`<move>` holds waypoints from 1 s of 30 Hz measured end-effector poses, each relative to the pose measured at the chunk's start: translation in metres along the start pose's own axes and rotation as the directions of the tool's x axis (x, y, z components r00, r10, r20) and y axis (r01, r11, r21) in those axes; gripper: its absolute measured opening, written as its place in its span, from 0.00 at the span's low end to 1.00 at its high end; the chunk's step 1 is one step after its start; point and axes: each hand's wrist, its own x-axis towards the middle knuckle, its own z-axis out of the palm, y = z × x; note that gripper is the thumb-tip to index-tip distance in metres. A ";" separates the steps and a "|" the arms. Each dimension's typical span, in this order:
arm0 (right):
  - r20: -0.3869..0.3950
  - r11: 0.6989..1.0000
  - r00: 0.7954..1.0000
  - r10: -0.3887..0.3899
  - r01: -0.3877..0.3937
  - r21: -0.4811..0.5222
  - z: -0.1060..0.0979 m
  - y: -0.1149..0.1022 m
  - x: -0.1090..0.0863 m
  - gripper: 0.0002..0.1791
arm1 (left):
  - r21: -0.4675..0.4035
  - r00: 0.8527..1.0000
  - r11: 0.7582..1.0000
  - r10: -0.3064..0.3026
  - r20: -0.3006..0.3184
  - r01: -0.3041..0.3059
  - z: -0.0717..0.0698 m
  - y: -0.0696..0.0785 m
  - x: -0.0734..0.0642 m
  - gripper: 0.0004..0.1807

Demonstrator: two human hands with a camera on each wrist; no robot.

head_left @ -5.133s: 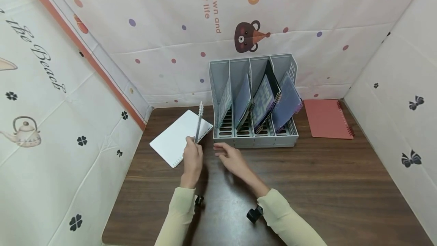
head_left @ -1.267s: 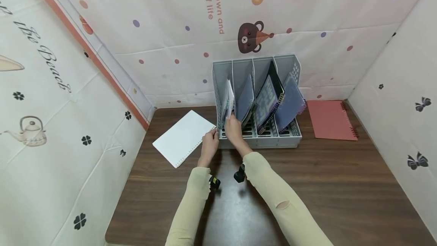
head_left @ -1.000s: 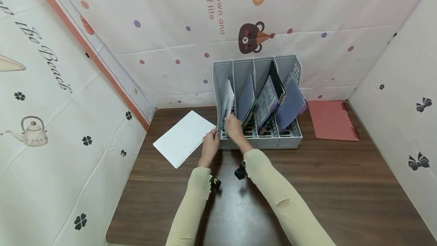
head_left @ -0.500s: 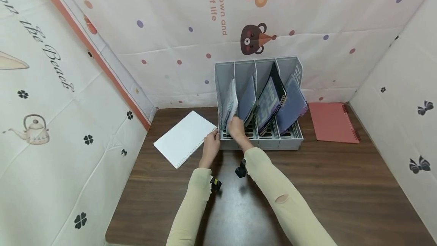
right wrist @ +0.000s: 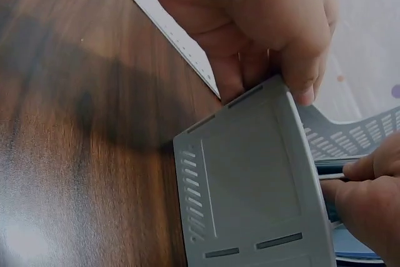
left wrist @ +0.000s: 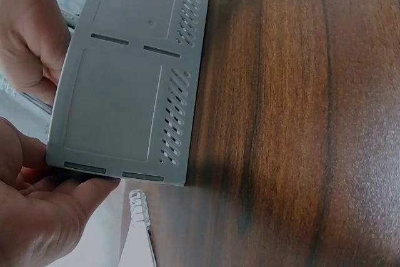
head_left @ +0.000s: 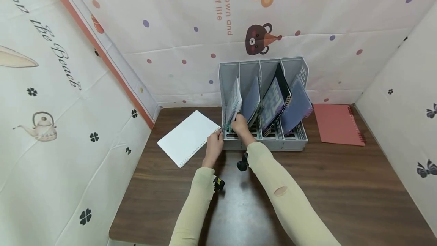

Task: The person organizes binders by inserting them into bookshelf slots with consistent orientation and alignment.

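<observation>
A grey desk file organizer (head_left: 269, 145) stands against the back wall, with spiral notebooks leaning in its compartments. My left hand (head_left: 214, 148) grips its front left corner; in the right wrist view the thumb lies over the rim and the fingers fold outside the wall. Inside the leftmost compartment, my right hand (head_left: 241, 126) pinches the lower near edge of a thin, pale spiral notebook (head_left: 237, 96). That notebook leans beside another pale one, close to the divider. The right wrist view shows its edge between thumb and finger of the right hand (right wrist: 369, 195); its lower end is hidden.
An open-faced white spiral notebook (head_left: 187, 137) lies angled left of the organizer. To the right lies a red spiral notebook (head_left: 338, 124). Blue and black spiral notebooks (head_left: 273, 101) fill the other compartments. Patterned sheets (head_left: 170, 75) enclose the brown wooden table (head_left: 324, 193).
Earlier my left hand held a notebook above the white one; now that hand grips the organizer and my right hand holds a notebook in the leftmost compartment. Lately the notebook has shifted only slightly.
</observation>
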 end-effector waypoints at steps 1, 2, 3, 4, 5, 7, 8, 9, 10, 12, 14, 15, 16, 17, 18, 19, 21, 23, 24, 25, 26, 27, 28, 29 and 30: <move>-0.008 1.000 1.000 0.007 -0.007 0.019 -0.002 0.001 -0.001 0.21 | -0.005 1.000 1.000 -0.003 0.008 0.003 0.002 0.001 0.000 0.18; -0.020 1.000 1.000 0.004 -0.003 0.018 -0.004 0.002 -0.003 0.20 | -0.012 1.000 1.000 -0.007 0.015 0.007 0.004 0.002 0.000 0.18; -0.027 1.000 1.000 -0.002 0.003 0.019 -0.005 0.003 -0.004 0.18 | -0.016 1.000 1.000 -0.011 0.019 0.011 0.005 0.002 0.000 0.18; -0.033 1.000 0.999 -0.013 0.013 0.008 -0.006 0.004 -0.005 0.17 | -0.016 1.000 1.000 -0.014 0.015 0.014 0.006 0.003 0.000 0.18; -0.038 1.000 0.999 -0.019 0.019 0.002 -0.007 0.004 -0.007 0.17 | -0.016 1.000 1.000 -0.014 0.017 0.014 0.006 0.004 0.001 0.18; -0.025 1.000 0.999 -0.025 0.025 0.002 -0.009 0.004 -0.010 0.20 | -0.021 0.999 1.000 -0.016 0.028 0.017 0.005 0.004 0.001 0.18; -0.014 1.000 1.000 -0.027 0.027 0.000 -0.011 0.003 -0.012 0.24 | -0.023 0.999 1.000 -0.016 0.031 0.016 0.003 0.003 0.001 0.19; 0.004 1.000 1.000 -0.031 0.031 0.001 -0.012 0.003 -0.015 0.27 | -0.022 0.999 1.000 -0.015 0.033 0.016 0.002 0.002 0.001 0.19; 0.024 0.999 0.999 -0.033 0.033 0.011 -0.013 0.002 -0.018 0.31 | -0.022 0.999 1.000 -0.014 0.036 0.015 -0.001 0.001 0.001 0.19; 0.068 0.998 0.997 -0.037 0.034 0.053 -0.017 0.002 -0.025 0.38 | -0.019 0.999 1.000 -0.007 0.039 0.008 -0.006 -0.004 -0.002 0.20; 0.101 0.994 0.994 -0.047 0.037 0.098 -0.021 0.002 -0.035 0.40 | -0.011 0.999 1.000 -0.008 0.042 0.008 -0.013 -0.011 -0.007 0.20; 0.119 0.991 0.992 -0.053 0.037 0.129 -0.023 0.002 -0.041 0.40 | 0.007 0.999 1.000 -0.001 0.039 0.000 -0.017 -0.015 -0.010 0.20; 0.132 0.987 0.989 -0.060 0.039 0.156 -0.024 0.002 -0.047 0.40 | 0.037 0.999 0.999 0.013 0.036 -0.014 -0.022 -0.020 -0.014 0.20; 0.142 0.984 0.987 -0.070 0.045 0.173 -0.024 0.003 -0.053 0.39 | 0.079 0.999 0.996 0.029 0.033 -0.031 -0.027 -0.025 -0.018 0.19; 0.152 0.980 0.985 -0.083 0.052 0.194 -0.024 0.003 -0.059 0.39 | 0.126 0.998 0.991 0.051 0.030 -0.054 -0.032 -0.030 -0.022 0.19; 0.162 0.976 0.982 -0.100 0.065 0.208 -0.022 0.003 -0.065 0.38 | 0.183 0.996 0.980 0.080 0.026 -0.083 -0.038 -0.036 -0.026 0.19; 0.176 0.968 0.975 -0.137 0.094 0.234 -0.019 0.002 -0.078 0.37 | 0.313 0.986 0.936 0.167 0.001 -0.159 -0.048 -0.049 -0.033 0.19; 0.181 0.964 0.967 -0.179 0.135 0.230 -0.015 0.001 -0.090 0.36 | 0.441 0.973 0.876 0.230 -0.025 -0.196 -0.057 -0.061 -0.040 0.21; 0.190 0.961 0.962 -0.196 0.150 0.232 -0.013 0.000 -0.096 0.35 | 0.495 0.968 0.846 0.248 -0.039 -0.196 -0.061 -0.067 -0.044 0.21; 0.199 0.960 0.957 -0.209 0.162 0.227 -0.010 0.000 -0.102 0.34 | 0.541 0.966 0.820 0.252 -0.050 -0.186 -0.064 -0.072 -0.047 0.21; 0.207 0.961 0.954 -0.219 0.173 0.217 -0.007 0.000 -0.107 0.33 | 0.572 0.969 0.803 0.240 -0.058 -0.164 -0.067 -0.076 -0.051 0.21; 0.217 0.963 0.950 -0.224 0.181 0.202 -0.005 0.000 -0.112 0.32 | 0.594 0.976 0.793 0.211 -0.063 -0.133 -0.070 -0.080 -0.055 0.21; 0.228 0.963 0.945 -0.234 0.192 0.190 -0.002 0.001 -0.116 0.31 | 0.610 0.982 0.785 0.177 -0.062 -0.103 -0.072 -0.083 -0.058 0.19; 0.238 0.964 0.941 -0.239 0.201 0.176 0.001 0.002 -0.120 0.30 | 0.619 0.987 0.781 0.149 -0.061 -0.080 -0.073 -0.086 -0.061 0.17; 0.247 0.963 0.937 -0.248 0.211 0.165 0.004 0.003 -0.122 0.30 | 0.624 0.991 0.779 0.121 -0.055 -0.061 -0.074 -0.088 -0.063 0.15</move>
